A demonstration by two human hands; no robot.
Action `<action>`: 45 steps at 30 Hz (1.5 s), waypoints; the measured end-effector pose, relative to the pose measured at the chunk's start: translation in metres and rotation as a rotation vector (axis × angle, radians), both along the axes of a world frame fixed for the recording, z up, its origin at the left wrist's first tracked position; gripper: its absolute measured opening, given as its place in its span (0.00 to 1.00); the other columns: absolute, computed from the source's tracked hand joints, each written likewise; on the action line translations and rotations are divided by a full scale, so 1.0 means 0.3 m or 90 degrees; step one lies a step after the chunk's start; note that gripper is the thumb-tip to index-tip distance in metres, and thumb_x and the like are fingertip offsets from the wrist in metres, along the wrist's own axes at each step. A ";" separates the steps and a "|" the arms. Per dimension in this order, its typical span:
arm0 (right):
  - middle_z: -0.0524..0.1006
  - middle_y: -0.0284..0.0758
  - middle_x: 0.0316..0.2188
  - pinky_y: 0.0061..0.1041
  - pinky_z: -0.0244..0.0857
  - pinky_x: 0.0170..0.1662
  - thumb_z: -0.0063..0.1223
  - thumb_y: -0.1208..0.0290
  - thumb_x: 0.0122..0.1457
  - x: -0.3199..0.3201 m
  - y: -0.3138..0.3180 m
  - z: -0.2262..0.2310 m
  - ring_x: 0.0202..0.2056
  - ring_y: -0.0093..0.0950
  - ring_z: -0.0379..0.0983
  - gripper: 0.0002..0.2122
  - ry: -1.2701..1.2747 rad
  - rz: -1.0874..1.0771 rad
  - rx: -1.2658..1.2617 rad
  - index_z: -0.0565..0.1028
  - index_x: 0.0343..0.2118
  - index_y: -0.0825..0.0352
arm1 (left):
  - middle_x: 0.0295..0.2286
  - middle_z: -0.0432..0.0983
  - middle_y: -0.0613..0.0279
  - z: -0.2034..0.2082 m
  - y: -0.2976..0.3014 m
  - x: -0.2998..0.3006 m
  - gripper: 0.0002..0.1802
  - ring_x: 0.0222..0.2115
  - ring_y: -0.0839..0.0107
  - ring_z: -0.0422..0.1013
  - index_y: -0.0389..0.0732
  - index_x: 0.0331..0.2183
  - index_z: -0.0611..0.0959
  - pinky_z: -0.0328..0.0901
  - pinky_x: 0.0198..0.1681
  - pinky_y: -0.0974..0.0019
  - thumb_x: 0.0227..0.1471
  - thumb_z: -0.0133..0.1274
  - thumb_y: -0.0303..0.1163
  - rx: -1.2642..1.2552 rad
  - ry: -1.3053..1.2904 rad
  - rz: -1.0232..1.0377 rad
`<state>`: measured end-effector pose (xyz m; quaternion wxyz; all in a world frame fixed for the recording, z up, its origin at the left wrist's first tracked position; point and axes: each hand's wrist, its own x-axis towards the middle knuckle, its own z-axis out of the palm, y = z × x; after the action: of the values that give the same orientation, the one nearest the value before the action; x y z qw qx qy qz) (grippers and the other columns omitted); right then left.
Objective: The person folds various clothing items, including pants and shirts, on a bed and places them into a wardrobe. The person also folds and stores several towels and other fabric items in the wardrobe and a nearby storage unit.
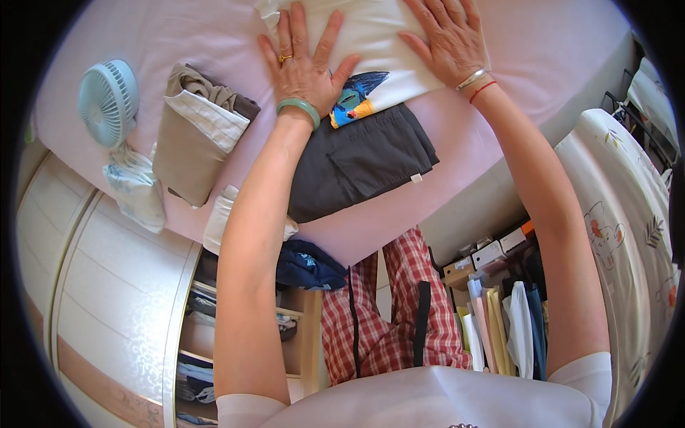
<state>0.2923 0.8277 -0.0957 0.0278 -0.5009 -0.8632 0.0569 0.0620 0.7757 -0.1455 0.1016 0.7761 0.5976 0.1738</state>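
Lying flat at the far middle of the pink-sheeted bed (143, 28): one white T-shirt (371, 43) with a blue-and-yellow print, its near edge overlapping a folded dark grey pair of shorts (357, 160). Risk, as judged: the shirt may crease or skew under uneven pressure, and any slide toward the person could drag the shorts, which sit close to the bed's near edge. Left hand (305, 65): palm down, fingers spread, pressing the shirt beside the print; ring and green bangle worn. Right hand (448, 39): likewise flat and open on the shirt, gripping nothing. Both forearms extended straight from the lower edge. Adjacent: folded tan garment (189, 135) to the left; small blue fan (108, 101) beyond it.
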 end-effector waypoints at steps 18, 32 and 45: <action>0.76 0.45 0.42 0.31 0.67 0.45 0.62 0.51 0.48 0.161 0.005 0.050 0.43 0.36 0.74 0.33 0.292 -0.400 -0.179 0.68 0.50 0.74 | 0.64 0.39 0.53 0.103 0.049 0.302 0.31 0.64 0.48 0.33 0.64 0.62 0.57 0.31 0.61 0.34 0.58 0.42 0.52 -0.059 0.070 0.043; 0.74 0.44 0.40 0.34 0.71 0.37 0.57 0.71 0.47 -0.138 -0.043 0.269 0.34 0.40 0.76 0.27 0.236 -0.120 -0.065 0.66 0.53 0.61 | 0.56 0.60 0.54 0.305 -0.098 0.228 0.36 0.55 0.61 0.61 0.45 0.61 0.56 0.58 0.55 0.58 0.59 0.41 0.55 -0.452 -1.385 0.351; 0.73 0.32 0.45 0.31 0.67 0.42 0.58 0.68 0.51 -0.276 -0.188 0.184 0.42 0.35 0.70 0.15 0.351 -0.011 -0.139 0.75 0.43 0.59 | 0.38 0.71 0.65 0.243 -0.176 0.028 0.21 0.39 0.75 0.68 0.38 0.47 0.72 0.63 0.43 0.70 0.54 0.54 0.37 -0.506 -1.089 0.521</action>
<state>0.2094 0.7713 -0.0406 0.2078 -0.4742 -0.8074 0.2828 0.0703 0.7229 -0.0726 0.6759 0.0396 0.5585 0.4793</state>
